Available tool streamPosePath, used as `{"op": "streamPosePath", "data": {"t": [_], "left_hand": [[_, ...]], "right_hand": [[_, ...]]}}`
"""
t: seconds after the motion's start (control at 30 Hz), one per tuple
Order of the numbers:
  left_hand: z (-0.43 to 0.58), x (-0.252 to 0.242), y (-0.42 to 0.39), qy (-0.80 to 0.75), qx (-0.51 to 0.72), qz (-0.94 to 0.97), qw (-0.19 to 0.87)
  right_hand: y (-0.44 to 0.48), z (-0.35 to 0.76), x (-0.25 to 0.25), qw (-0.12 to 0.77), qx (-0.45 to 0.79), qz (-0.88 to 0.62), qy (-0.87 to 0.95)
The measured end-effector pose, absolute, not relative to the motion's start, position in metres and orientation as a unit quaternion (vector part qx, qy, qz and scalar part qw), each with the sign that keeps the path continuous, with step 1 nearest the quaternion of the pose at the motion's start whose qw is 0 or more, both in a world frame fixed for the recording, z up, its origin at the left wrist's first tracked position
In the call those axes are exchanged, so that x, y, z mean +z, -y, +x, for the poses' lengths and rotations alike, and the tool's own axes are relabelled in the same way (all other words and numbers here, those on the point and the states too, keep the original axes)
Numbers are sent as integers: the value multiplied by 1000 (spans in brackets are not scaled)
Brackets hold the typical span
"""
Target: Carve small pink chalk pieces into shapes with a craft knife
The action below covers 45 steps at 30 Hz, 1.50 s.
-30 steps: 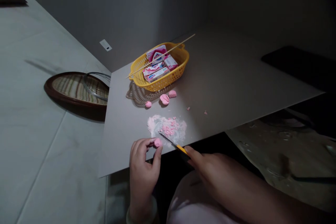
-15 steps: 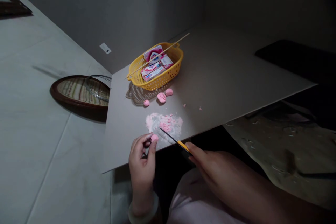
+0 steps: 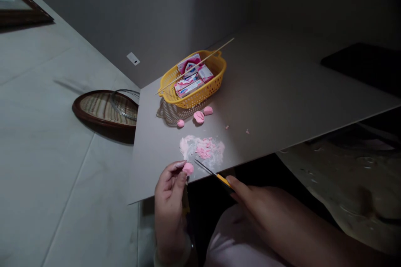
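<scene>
My left hand (image 3: pixel 169 212) pinches a pink chunk (image 3: pixel 188 169) between thumb and fingers; my right hand (image 3: pixel 263 212) grips a yellow-handled craft knife (image 3: pixel 223 180), its tip at the pink shavings (image 3: pixel 203 151).

Our left hand (image 3: pixel 169 212) and right hand (image 3: pixel 266 212) at the near edge of the grey board (image 3: pixel 291 91), pink powder pile (image 3: pixel 202 151) straight ahead of us, pink soap lumps (image 3: pixel 199 117) beyond it, then the yellow plastic basket (image 3: pixel 213 98) with a wooden skewer (image 3: pixel 200 64) across it, room for us along the board to the right, wall (image 3: pixel 156 21) behind

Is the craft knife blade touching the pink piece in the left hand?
Apart. The head view shows the tip of the craft knife blade up and right of the pink piece, with a plain gap.
</scene>
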State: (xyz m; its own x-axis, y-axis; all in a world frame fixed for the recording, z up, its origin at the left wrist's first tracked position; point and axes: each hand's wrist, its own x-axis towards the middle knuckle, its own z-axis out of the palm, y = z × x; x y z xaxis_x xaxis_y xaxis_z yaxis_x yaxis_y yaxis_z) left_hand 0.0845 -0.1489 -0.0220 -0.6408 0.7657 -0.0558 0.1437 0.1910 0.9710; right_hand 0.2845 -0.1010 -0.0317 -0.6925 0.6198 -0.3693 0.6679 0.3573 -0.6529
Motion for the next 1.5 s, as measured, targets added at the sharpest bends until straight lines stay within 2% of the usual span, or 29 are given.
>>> {"op": "streamPosePath", "data": {"t": [0.17,0.27,0.5,0.67,0.8,0.93,1.1,1.23,1.5], "left_hand": [[85,-25,145,-731,527,345,262],[85,-22,144,-716,553,316,288],[67,-24,142,-585,638,239,441],[57,-28,144,-553,657,223,461],[67,-22,147,-635,613,274,382],[72,-28,146,-727,504,403,236],[64,-42,147,-714,382,583,67],[58,-43,152,-723,346,597,26],[58,-45,150,-718,342,606,-8]], "right_hand": [[97,282,-27,57,-383,413,-824],[97,283,-31,17,-372,408,-834],[100,286,-46,-102,-385,381,-834],[99,287,-48,-140,-375,388,-830],[97,288,-43,-138,-399,372,-826],[97,285,-39,-70,-414,376,-826],[99,284,-43,-57,-423,383,-819],[99,284,-42,-72,-426,375,-820],[100,279,-36,-23,-422,380,-823]]}}
